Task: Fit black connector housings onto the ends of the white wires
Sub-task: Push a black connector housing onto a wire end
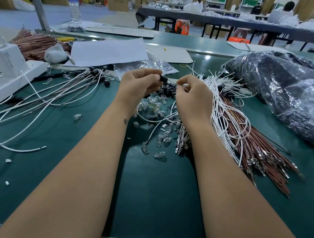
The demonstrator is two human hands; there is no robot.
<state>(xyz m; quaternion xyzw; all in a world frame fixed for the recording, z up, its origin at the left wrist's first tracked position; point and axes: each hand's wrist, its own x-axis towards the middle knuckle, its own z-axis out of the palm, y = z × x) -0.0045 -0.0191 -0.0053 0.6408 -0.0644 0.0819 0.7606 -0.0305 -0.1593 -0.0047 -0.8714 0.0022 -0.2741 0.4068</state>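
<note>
My left hand [138, 84] pinches a black connector housing [163, 78] at its fingertips. Just to the right, my right hand [192, 95] pinches the end of a white wire [183, 85], its tip a short gap from the housing. A pile of loose black housings [167, 90] lies under and between the hands. A thick bundle of white wires [224, 106] lies to the right of my right hand. Finished wires with black housings [99, 75] fan out to the left.
Small clear glass bulbs [158, 138] are scattered on the green table [154, 195]. Brown wires with metal terminals [264, 154] lie at the right beside a large plastic bag [289, 89]. A white device [5, 71] stands at the left, with paper sheets [109, 51] behind.
</note>
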